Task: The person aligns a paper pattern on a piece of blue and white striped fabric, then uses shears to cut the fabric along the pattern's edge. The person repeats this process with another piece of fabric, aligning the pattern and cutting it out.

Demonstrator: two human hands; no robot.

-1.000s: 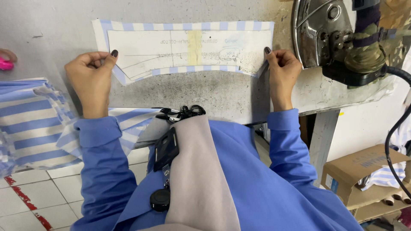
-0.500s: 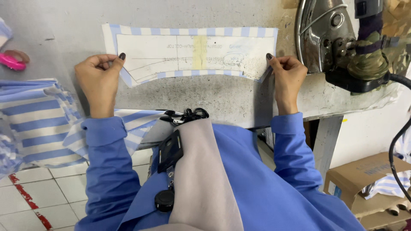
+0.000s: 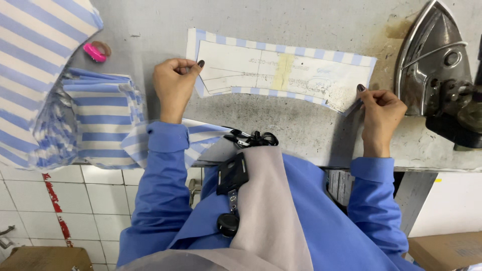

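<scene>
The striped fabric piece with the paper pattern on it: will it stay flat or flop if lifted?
The striped fabric piece is thin, so it would probably droop. The paper pattern lying on top may slide off.

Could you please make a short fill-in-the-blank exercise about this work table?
1. The left hand and right hand pinch opposite ends of a paper pattern lying on ____ striped fabric.
2. The metal iron rests beside the ____ hand.
3. The small ring near the folded fabric is ____.

Answers: blue-and-white; right; pink
</scene>
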